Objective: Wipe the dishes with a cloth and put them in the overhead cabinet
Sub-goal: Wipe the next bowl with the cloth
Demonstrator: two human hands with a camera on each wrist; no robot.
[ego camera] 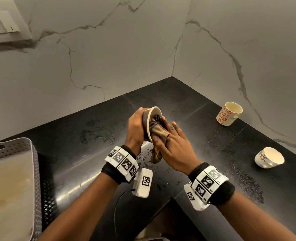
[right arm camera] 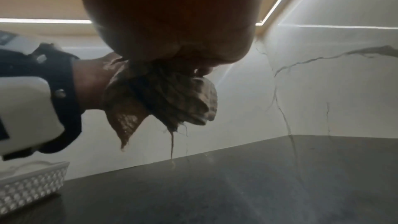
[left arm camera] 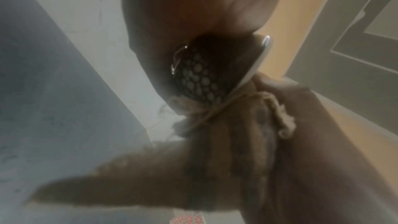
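My left hand (ego camera: 135, 126) grips a dark patterned cup (ego camera: 148, 117) with a pale rim, tipped on its side above the black counter. My right hand (ego camera: 171, 141) pushes a brown cloth (ego camera: 158, 134) into the cup's mouth, fingers reaching inside; the cloth's tail hangs below. In the left wrist view the cup (left arm camera: 200, 77) shows a dotted pattern against my palm, with the cloth (left arm camera: 226, 142) bunched under its rim. In the right wrist view the cloth (right arm camera: 163, 98) dangles under my palm. How the right fingers lie inside the cup is hidden.
Two more cups lie tipped on the counter at the right: one with red flowers (ego camera: 228, 113) near the wall, one white (ego camera: 269, 157) closer in. A grey perforated basket (ego camera: 32, 153) stands at the left. Water spots the counter (ego camera: 213, 136). Marble walls meet in the corner behind.
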